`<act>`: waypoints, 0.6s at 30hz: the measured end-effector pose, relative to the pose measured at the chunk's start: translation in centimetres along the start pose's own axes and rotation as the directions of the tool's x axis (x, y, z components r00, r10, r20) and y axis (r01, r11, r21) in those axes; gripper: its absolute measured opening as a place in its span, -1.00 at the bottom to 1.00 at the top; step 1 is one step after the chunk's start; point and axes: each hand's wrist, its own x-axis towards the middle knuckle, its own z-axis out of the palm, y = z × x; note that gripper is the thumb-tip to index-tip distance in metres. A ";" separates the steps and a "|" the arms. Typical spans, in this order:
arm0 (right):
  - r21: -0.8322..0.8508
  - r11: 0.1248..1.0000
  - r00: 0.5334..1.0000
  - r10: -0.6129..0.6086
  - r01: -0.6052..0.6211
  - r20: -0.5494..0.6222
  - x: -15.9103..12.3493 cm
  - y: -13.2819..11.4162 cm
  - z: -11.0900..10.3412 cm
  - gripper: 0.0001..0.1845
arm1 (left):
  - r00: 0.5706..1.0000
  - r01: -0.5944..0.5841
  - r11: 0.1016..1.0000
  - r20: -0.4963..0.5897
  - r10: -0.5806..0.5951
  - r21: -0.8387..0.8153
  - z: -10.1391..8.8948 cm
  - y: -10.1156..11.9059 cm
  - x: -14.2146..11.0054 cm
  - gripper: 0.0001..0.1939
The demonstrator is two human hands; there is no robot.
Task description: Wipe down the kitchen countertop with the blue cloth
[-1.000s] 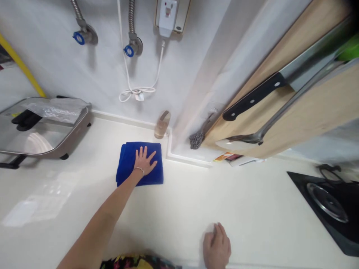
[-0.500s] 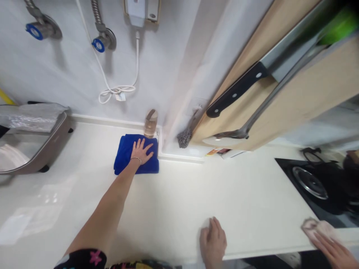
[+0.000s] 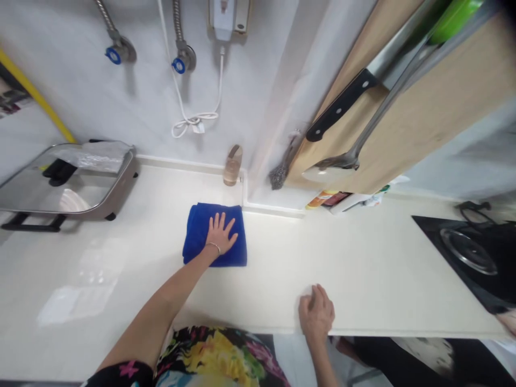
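A folded blue cloth (image 3: 197,231) lies flat on the white countertop (image 3: 278,274). My left hand (image 3: 221,235) presses on top of it with the fingers spread, and a thin bracelet circles the wrist. Farther right, near the counter's front edge, rests my right hand (image 3: 317,312). Its fingers are curled in and nothing shows in them. Beyond the cloth, by the wall corner, stands a small clear bottle (image 3: 233,166), apart from the cloth.
An electric pan with a glass lid (image 3: 100,207) stands at the left. A cleaver (image 3: 342,107) and a ladle (image 3: 374,121) hang at the wooden board (image 3: 427,118). To the right is a black cooktop (image 3: 435,242); another person's hand (image 3: 508,321) shows at the edge.
My left hand and the blue cloth have come away from the bottle and wall, toward me. The view has shifted. The other person's hand and pale pink cloth have mostly left the view.
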 end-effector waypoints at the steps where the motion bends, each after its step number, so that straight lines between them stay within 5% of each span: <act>1: -0.001 1.000 1.000 -0.003 0.003 -0.007 0.0 0.1 0.0 -0.53 | 1.000 -0.012 1.000 -0.006 0.012 -0.003 0.1 0.6 -1.6 -0.32; 5: 0.002 1.000 1.000 -0.018 0.018 -0.016 0.0 0.2 -0.1 -0.53 | 0.990 -0.136 0.990 0.017 0.137 -0.040 -0.2 1.6 -7.7 -0.33; 9: 0.026 1.000 1.000 -0.018 0.018 -0.010 0.0 0.3 -0.6 -0.52 | 0.971 -0.223 0.972 0.069 0.228 -0.069 -2.3 -1.3 -13.2 -0.39; 15: 0.056 0.998 1.000 -0.020 0.019 0.017 0.0 0.5 -0.8 -0.48 | 0.995 -0.077 0.997 0.062 0.077 0.011 -6.1 -9.1 -20.5 -0.42; 18: 0.051 0.998 0.999 -0.034 0.032 0.025 0.1 0.6 -0.7 -0.46 | 0.997 0.073 0.995 0.022 -0.075 0.073 -7.3 -12.8 -22.0 -0.43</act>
